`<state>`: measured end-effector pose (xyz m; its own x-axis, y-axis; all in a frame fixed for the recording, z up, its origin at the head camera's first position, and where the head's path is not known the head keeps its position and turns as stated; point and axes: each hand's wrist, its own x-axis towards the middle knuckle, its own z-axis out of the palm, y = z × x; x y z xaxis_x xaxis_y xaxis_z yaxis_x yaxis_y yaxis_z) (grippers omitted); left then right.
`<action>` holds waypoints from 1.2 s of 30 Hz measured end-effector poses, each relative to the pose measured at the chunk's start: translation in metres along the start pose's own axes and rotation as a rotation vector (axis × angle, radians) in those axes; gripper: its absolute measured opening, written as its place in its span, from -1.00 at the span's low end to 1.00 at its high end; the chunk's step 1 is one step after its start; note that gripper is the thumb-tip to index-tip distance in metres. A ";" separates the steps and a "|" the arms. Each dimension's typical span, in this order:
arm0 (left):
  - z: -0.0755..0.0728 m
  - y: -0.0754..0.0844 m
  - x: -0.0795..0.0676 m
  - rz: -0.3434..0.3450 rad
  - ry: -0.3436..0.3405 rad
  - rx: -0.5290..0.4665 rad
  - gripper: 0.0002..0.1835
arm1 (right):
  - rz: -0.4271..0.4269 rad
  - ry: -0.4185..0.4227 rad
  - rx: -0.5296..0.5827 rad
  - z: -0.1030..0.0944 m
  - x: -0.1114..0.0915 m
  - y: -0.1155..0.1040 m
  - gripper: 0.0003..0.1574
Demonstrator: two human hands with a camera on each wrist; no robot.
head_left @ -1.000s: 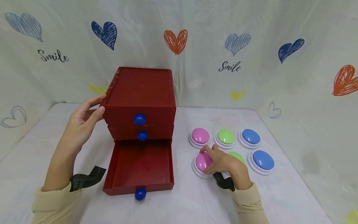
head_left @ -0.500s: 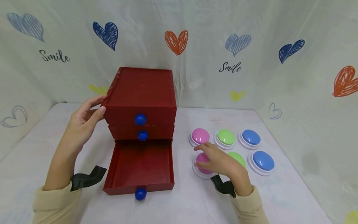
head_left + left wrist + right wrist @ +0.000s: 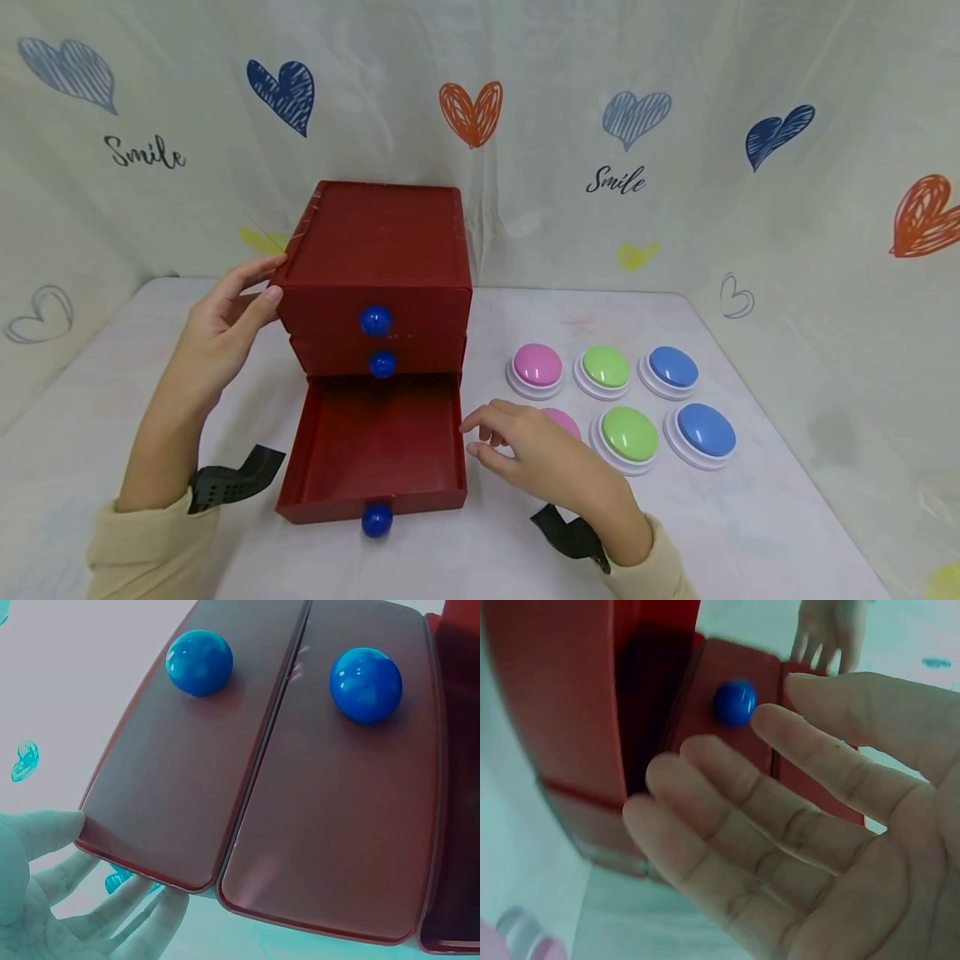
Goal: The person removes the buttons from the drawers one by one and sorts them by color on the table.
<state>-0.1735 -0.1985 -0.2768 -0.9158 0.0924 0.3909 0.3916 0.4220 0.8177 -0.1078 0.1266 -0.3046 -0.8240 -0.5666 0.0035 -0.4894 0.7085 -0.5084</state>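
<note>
My left hand (image 3: 221, 325) holds the upper left front corner of a dark red drawer chest (image 3: 378, 237), thumb at the front edge and fingers along the side. Its bottom drawer (image 3: 386, 450) is pulled out, and nothing shows inside it. The two upper drawers are closed; round blue knobs (image 3: 366, 685) stick out from their fronts. My right hand (image 3: 540, 454) hovers by the right wall of the pulled-out drawer, fingers loosely bent, with nothing in them. In the right wrist view its palm and spread fingers (image 3: 727, 847) face the chest.
To the right stand two rows of round push buttons on white bases: a pink one (image 3: 537, 364), green ones (image 3: 630, 433) and blue ones (image 3: 706, 429). My right hand partly covers the nearer pink button (image 3: 564, 422). A white curtain (image 3: 540, 233) with printed hearts hangs behind the table.
My right hand has lifted off the nearer pink button and moved left to the side of the pulled-out drawer. My left hand has stayed on the chest's corner.
</note>
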 end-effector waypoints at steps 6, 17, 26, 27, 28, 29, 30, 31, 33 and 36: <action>0.000 0.000 0.000 -0.007 0.001 0.013 -0.51 | -0.062 -0.095 0.058 0.012 0.001 -0.022 -0.71; 0.000 0.000 0.000 -0.010 -0.001 0.017 -0.51 | -0.257 -0.172 -0.063 0.050 0.006 -0.044 -0.60; 0.000 0.000 0.000 0.002 -0.002 0.005 -0.51 | -0.218 -0.226 -0.121 0.069 0.012 -0.047 -0.48; 0.000 0.000 0.000 0.002 -0.002 0.004 -0.51 | -0.213 -0.233 -0.125 0.070 0.012 -0.047 -0.47; 0.000 0.000 -0.001 0.002 -0.003 0.004 -0.51 | -0.206 -0.242 -0.124 0.072 0.013 -0.047 -0.47; 0.000 0.000 -0.001 0.004 -0.004 0.003 -0.51 | -0.199 -0.253 -0.129 0.073 0.013 -0.046 -0.46; 0.000 0.000 -0.001 0.005 -0.005 0.002 -0.51 | -0.199 -0.257 -0.137 0.074 0.013 -0.046 -0.45; 0.000 0.000 -0.001 0.003 -0.006 0.003 -0.51 | -0.202 -0.263 -0.147 0.076 0.013 -0.046 -0.45; 0.000 0.000 -0.001 0.004 -0.005 0.002 -0.51 | -0.210 -0.266 -0.163 0.078 0.014 -0.046 -0.43; 0.000 -0.001 -0.001 0.006 -0.005 -0.001 -0.51 | -0.235 -0.247 -0.192 0.082 0.013 -0.046 -0.44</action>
<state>-0.1730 -0.1991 -0.2774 -0.9138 0.0999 0.3938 0.3975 0.4203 0.8157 -0.0730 0.0522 -0.3516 -0.6008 -0.7905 -0.1189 -0.7203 0.5999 -0.3483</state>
